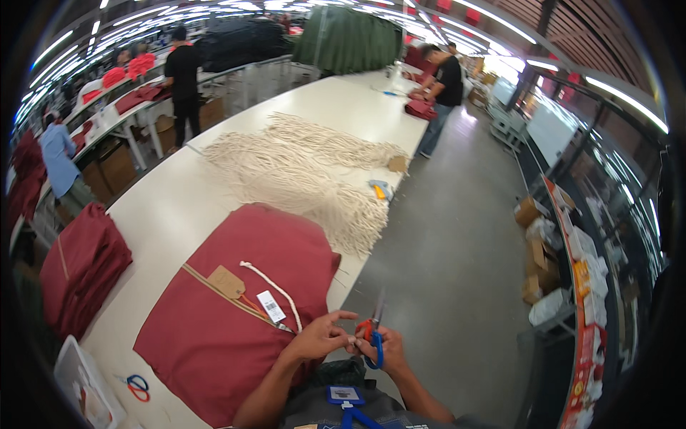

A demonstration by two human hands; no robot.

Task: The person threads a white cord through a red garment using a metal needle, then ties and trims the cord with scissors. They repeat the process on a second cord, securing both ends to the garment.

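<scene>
My right hand [383,348] holds scissors [375,338] with red and blue handles, their blades pointing up and away from me. My left hand [321,338] meets it at the fingertips, thumb and finger close together; whether something small is pinched there cannot be told. Just left of both hands, a maroon garment [257,241] lies on the white table [155,214]. On it rest a brown paper tag [226,282], a white printed label [270,306] and a white cord [276,287] with a knotted end.
Bundles of cream cords [300,171] lie beyond the garment, beside a grey and orange tool [380,189]. Folded maroon fabric [86,268], a plastic bin [88,386] and other scissors [137,387] are at left. A co-worker [442,86] stands along the far right table edge.
</scene>
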